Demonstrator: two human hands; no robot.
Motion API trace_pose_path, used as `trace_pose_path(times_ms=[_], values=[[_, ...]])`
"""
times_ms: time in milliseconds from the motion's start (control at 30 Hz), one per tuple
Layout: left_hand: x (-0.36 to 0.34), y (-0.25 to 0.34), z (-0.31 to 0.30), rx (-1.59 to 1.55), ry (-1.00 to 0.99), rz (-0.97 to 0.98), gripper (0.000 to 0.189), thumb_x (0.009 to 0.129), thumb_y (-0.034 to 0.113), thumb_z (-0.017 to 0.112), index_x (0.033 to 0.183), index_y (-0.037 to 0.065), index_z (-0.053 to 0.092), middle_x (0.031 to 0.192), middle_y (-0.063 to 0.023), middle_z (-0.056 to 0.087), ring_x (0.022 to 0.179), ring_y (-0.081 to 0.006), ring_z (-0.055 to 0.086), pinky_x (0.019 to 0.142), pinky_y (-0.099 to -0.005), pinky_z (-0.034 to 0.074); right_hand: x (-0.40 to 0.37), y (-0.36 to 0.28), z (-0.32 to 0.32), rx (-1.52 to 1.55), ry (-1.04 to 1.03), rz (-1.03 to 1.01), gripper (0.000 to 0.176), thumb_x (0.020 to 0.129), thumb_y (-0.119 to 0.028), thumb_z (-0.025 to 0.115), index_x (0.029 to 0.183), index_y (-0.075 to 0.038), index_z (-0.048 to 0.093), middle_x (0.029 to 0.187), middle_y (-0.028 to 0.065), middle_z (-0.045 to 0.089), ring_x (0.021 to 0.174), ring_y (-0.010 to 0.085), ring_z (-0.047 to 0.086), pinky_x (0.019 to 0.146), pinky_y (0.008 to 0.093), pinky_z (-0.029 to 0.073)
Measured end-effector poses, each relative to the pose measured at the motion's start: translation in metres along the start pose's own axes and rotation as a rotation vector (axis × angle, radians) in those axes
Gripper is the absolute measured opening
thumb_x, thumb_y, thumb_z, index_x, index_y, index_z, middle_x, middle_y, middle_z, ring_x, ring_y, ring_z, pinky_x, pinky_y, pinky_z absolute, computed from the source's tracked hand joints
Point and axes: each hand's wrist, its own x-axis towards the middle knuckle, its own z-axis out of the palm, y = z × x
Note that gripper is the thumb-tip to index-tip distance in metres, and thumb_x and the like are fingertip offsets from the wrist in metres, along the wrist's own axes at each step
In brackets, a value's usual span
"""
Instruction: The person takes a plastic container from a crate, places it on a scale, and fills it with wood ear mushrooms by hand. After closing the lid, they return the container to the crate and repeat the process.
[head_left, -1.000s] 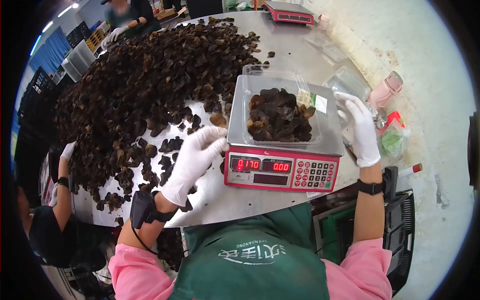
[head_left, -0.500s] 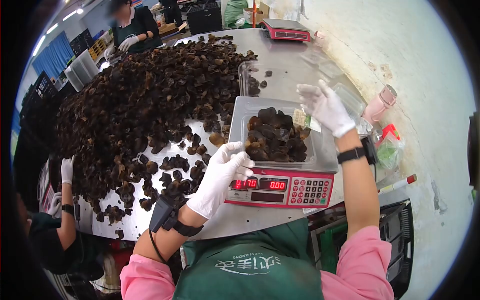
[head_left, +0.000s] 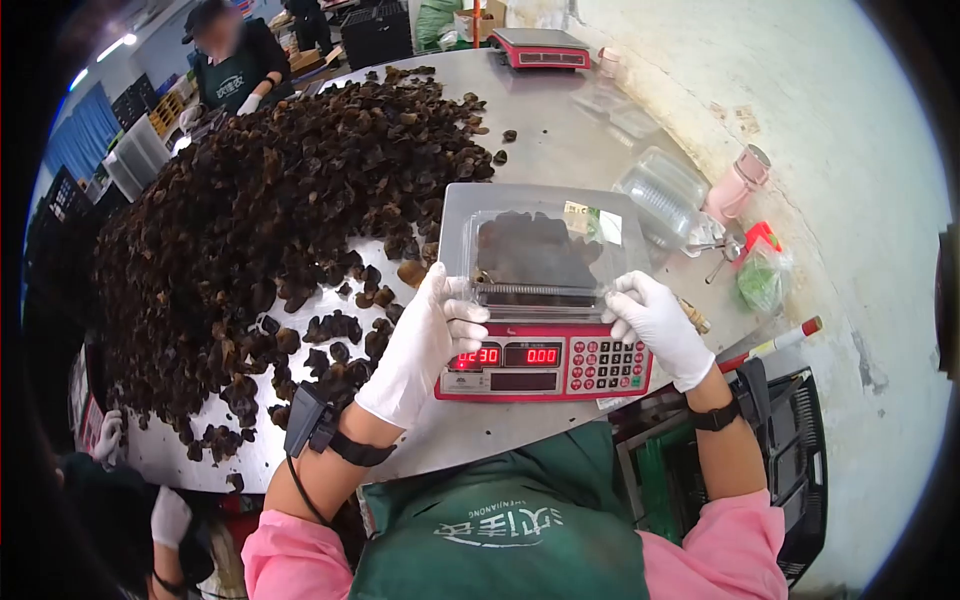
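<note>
A clear plastic box [head_left: 540,255], its lid now over the dark mushroom pieces, rests on the plate of a red and grey scale [head_left: 545,362]. A label shows through at its upper right. In a white glove, my left hand [head_left: 425,335] grips the box's near left corner, fingers closed. My right hand [head_left: 655,325], also gloved, pinches the near right corner. To the left, a large heap of dark mushroom pieces [head_left: 260,200] covers much of the metal table [head_left: 560,120].
Stacked clear boxes [head_left: 660,195], a pink bottle [head_left: 738,183] and a bagged green item [head_left: 762,280] stand at the right near the wall. Another scale [head_left: 540,50] sits at the back. A co-worker [head_left: 230,60] works behind the heap; another's gloved hands [head_left: 170,515] show at lower left.
The clear lid has come down over the box. My right hand has moved down to the near right corner; my left hand is at the near left corner. The scale display has changed.
</note>
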Motion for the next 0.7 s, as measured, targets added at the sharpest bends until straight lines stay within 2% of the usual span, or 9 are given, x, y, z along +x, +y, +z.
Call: trace_pose_path(times_ms=[100,167,200,300,367,433,533,667,700], values=[[-0.001,-0.009,-0.004,0.286,0.041,0.188,0.020,0.100,0.012,0.058,0.117,0.005,0.051,0.093,-0.0128,0.067,0.077,-0.0194,0.067,0.069,-0.0317,0.057,0.001,-0.004,0.002,0.072,-0.036,0.054,0.018,0.102,-0.018,0.058,0.111,-0.003,0.057,0.091,0.0067,0.068,0.071,0.0085,0.065,0.062,0.0209,0.052],[0.000,-0.010,-0.008,0.253,0.019,0.169,0.018,0.097,0.008,0.061,0.112,0.007,0.052,0.091,-0.0107,0.068,0.076,-0.0179,0.067,0.068,-0.0303,0.056,0.000,-0.010,0.005,0.230,-0.034,0.161,0.016,0.101,-0.015,0.057,0.111,-0.003,0.054,0.097,0.0095,0.067,0.078,0.0135,0.069,0.070,0.0257,0.058],[0.001,-0.009,-0.009,0.219,-0.005,0.149,0.018,0.094,0.004,0.063,0.108,0.008,0.053,0.090,-0.0086,0.068,0.074,-0.0164,0.068,0.067,-0.0290,0.056,0.001,-0.009,0.005,0.227,-0.036,0.152,0.016,0.101,-0.015,0.057,0.111,-0.003,0.054,0.097,0.0095,0.067,0.078,0.0135,0.069,0.070,0.0257,0.058],[-0.005,-0.007,-0.007,0.243,-0.030,0.147,0.018,0.092,0.000,0.063,0.104,0.009,0.053,0.088,-0.0078,0.067,0.073,-0.0164,0.066,0.067,-0.0289,0.055,0.001,0.002,0.004,0.368,-0.088,0.144,0.019,0.099,-0.010,0.056,0.113,0.001,0.052,0.102,0.0143,0.065,0.090,0.0224,0.072,0.081,0.0320,0.060],[-0.007,-0.009,-0.012,0.293,-0.046,0.158,0.018,0.093,-0.001,0.062,0.103,0.009,0.052,0.088,-0.0073,0.066,0.072,-0.0164,0.066,0.066,-0.0289,0.055,-0.006,0.005,0.006,0.341,-0.087,0.086,0.018,0.098,-0.008,0.055,0.113,0.001,0.051,0.101,0.0145,0.065,0.090,0.0228,0.072,0.080,0.0321,0.060],[-0.009,-0.014,-0.022,0.320,-0.171,0.214,0.019,0.096,0.001,0.063,0.106,0.009,0.050,0.093,-0.0106,0.068,0.072,-0.0169,0.068,0.065,-0.0286,0.057,-0.011,0.010,0.009,0.319,-0.077,-0.006,0.015,0.098,-0.001,0.053,0.112,0.002,0.049,0.097,0.0143,0.064,0.087,0.0225,0.072,0.076,0.0321,0.061],[-0.021,-0.019,-0.021,0.448,-0.124,0.216,0.018,0.096,0.000,0.063,0.105,0.008,0.049,0.094,-0.0090,0.068,0.071,-0.0158,0.068,0.064,-0.0277,0.057,-0.021,0.012,0.015,0.218,-0.026,-0.067,0.014,0.098,0.001,0.052,0.111,0.001,0.048,0.093,0.0135,0.063,0.083,0.0211,0.072,0.073,0.0314,0.060],[-0.032,-0.025,-0.023,0.405,-0.203,0.278,0.019,0.096,0.001,0.065,0.103,0.007,0.048,0.090,-0.0068,0.067,0.072,-0.0131,0.066,0.066,-0.0249,0.054,-0.035,0.011,0.023,0.160,0.063,-0.149,0.011,0.099,0.001,0.050,0.110,0.001,0.047,0.091,0.0124,0.063,0.077,0.0182,0.070,0.070,0.0304,0.059],[-0.041,-0.025,-0.015,0.401,-0.215,0.294,0.020,0.096,0.002,0.066,0.104,0.006,0.048,0.089,-0.0055,0.066,0.072,-0.0122,0.063,0.067,-0.0247,0.052,-0.038,0.017,0.024,0.223,0.087,-0.212,0.025,0.100,-0.002,0.052,0.125,0.001,0.048,0.098,0.0120,0.063,0.078,0.0161,0.069,0.069,0.0290,0.058]])
